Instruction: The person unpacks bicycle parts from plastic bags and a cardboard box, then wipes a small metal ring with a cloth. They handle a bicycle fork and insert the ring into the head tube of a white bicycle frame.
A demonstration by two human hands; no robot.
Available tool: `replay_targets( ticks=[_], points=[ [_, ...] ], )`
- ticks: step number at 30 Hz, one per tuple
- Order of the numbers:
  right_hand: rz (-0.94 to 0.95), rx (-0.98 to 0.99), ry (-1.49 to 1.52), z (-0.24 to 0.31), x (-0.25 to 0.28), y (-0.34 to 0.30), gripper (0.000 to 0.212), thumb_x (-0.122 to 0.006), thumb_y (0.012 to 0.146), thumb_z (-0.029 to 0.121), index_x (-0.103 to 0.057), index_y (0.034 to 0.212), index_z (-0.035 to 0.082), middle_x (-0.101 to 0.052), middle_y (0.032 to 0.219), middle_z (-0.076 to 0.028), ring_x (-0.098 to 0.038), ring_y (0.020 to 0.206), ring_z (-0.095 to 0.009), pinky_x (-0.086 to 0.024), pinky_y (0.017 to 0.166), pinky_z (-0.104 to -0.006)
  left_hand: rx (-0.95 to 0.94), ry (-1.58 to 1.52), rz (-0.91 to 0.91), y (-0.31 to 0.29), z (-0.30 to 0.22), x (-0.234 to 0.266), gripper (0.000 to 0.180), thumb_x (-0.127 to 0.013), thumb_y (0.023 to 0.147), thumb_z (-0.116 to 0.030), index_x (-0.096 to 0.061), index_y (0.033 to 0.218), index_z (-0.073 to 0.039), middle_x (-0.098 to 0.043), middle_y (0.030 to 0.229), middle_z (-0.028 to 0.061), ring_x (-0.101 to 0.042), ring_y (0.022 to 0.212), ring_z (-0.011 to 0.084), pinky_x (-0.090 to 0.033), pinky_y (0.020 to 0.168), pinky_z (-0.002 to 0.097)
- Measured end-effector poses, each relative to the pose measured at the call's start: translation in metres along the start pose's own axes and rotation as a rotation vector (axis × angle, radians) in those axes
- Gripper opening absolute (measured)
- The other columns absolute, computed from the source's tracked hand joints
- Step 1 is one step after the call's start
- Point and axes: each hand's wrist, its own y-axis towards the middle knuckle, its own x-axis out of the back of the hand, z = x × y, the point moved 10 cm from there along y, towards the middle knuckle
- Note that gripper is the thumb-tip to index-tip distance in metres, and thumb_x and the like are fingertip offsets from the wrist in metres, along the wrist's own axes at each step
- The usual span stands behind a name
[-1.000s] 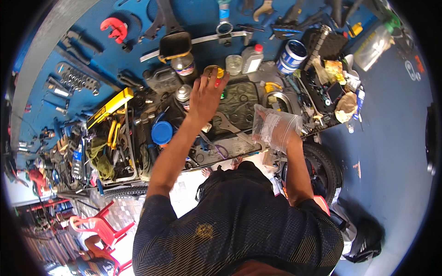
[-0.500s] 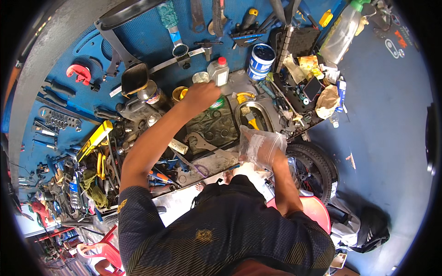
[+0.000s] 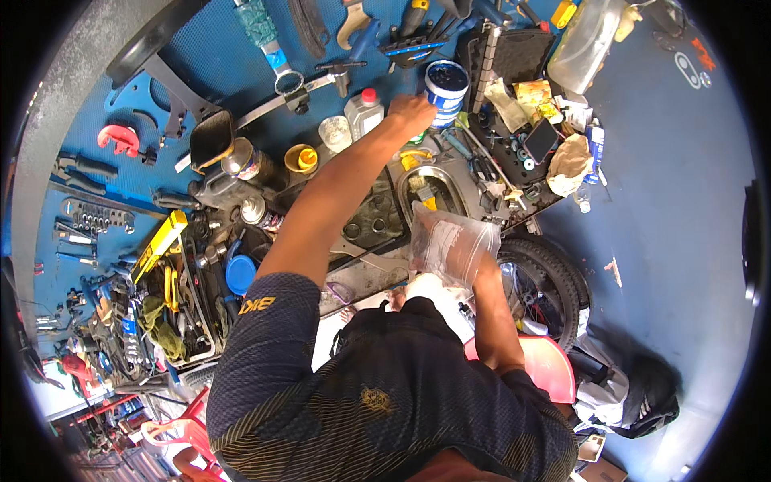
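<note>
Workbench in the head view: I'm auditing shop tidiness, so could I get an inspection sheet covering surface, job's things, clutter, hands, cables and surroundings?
Surface: workbench stained and crowded.
Job's things: clear plastic bag, held; blue-and-white tub, upright.
Clutter: yellow-handled brush, phone, crumpled brown paper.
Hands: right hand holds the bag; left hand is at the tub, contact unclear.
Cables: nothing seen.
Surroundings: blue tool wall behind, tyre at right, red chair at lower left.

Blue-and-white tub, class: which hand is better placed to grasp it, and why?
Probably the left hand: it is beside the tub, while the right hand is farther away and occupied with a clear plastic bag.
</note>
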Motion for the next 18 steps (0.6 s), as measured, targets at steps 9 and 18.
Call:
replay_targets(
  ticks=[9, 18],
  points=[
    [-0.125, 0.212, 0.256, 0.025, -0.024, 0.071, 0.068, -0.069, 0.091, 0.025, -0.041, 0.148, 0.000, -0.053, 0.143, -0.015, -0.052, 0.131, -0.027, -0.039, 0.114, -0.0391, 0.579, -1.026, -0.321, -0.250, 0.050, 0.003, 0.042, -0.065, 0.096, -0.038, -0.068, 0.111, 0.002, -0.073, 0.096, 0.0185, -0.072, 0.087, 0.0326, -0.055, 0.077, 0.0392],
    [0.207, 0.376, 1.854, 0.055, -0.149, 0.179, 0.059, -0.063, 0.097, 0.009, -0.039, 0.150, 0.001, -0.049, 0.148, -0.012, -0.049, 0.134, -0.023, -0.035, 0.117, -0.0374, 0.887, -0.799, -0.330, -0.320, 0.124, -0.064, 0.034, -0.063, 0.094, -0.033, -0.066, 0.088, 0.000, -0.066, 0.070, 0.0223, -0.069, 0.057, 0.0352, -0.055, 0.062, 0.0451]
  ],
)
